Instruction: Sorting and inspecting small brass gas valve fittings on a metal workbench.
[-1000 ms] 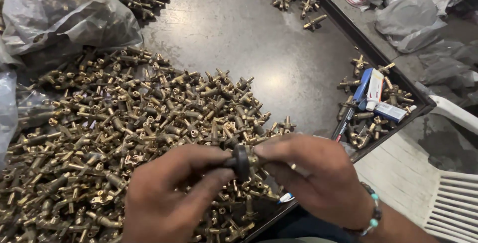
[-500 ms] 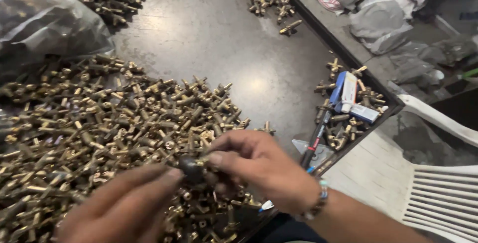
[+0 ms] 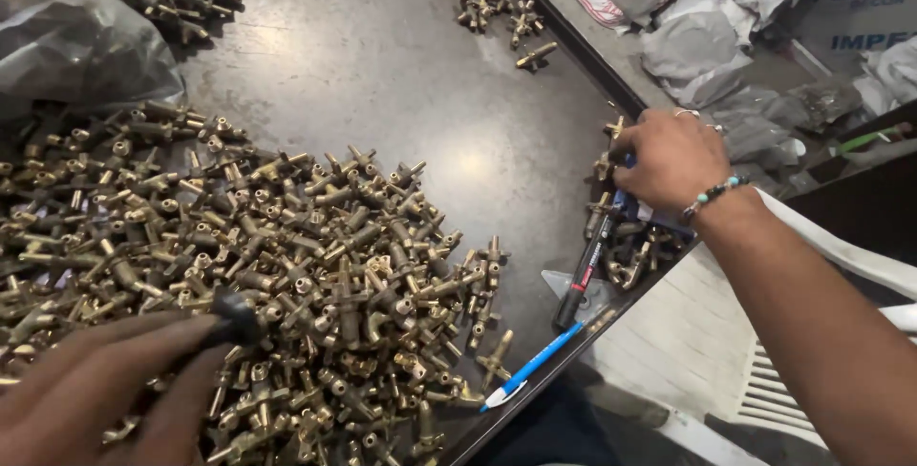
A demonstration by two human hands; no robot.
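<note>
While a moment ago both my hands met over one fitting, my right hand (image 3: 671,156) now reaches to the small pile of fittings (image 3: 630,237) at the right edge, fingers curled onto it; my left hand (image 3: 105,385) pinches the black-capped fitting (image 3: 239,313) near left.

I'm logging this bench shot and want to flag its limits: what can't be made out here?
- Left hand: blurred and cut by the head view's bottom edge; its grip on the small dark round part is unclear.
- Right hand: its palm hides whatever it touches among the small heap of brass fittings by the tray's raised edge.
- Crumpled clear plastic bag: glare hides its contents; cut at the left edge.
</note>
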